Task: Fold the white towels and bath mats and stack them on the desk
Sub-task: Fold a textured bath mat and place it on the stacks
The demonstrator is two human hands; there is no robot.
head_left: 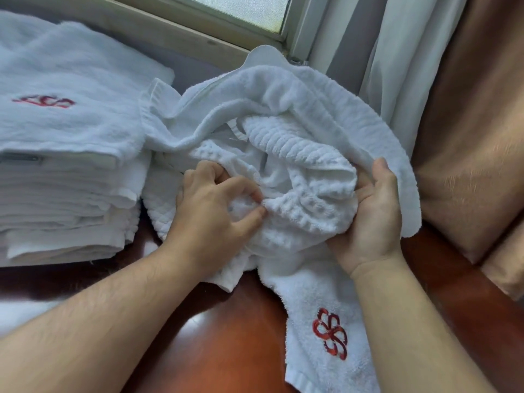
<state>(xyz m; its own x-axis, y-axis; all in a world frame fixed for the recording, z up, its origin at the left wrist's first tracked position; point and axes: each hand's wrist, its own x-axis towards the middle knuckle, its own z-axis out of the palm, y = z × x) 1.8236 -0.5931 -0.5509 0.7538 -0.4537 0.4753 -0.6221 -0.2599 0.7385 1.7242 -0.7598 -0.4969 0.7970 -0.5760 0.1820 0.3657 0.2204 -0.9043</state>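
Note:
A crumpled heap of white towels and a ribbed, bumpy bath mat lies on the red-brown desk. One plain towel with a red embroidered emblem trails from the heap toward the front edge. My left hand pinches a fold of the textured mat between thumb and fingers. My right hand grips the right side of the bundle, thumb on top and fingers underneath. A tall stack of folded white towels, its top one bearing a red emblem, stands at the left.
A window sill and frame run along the back of the desk. White sheer curtain and a tan drape hang at the right. More white cloth shows at the lower left edge.

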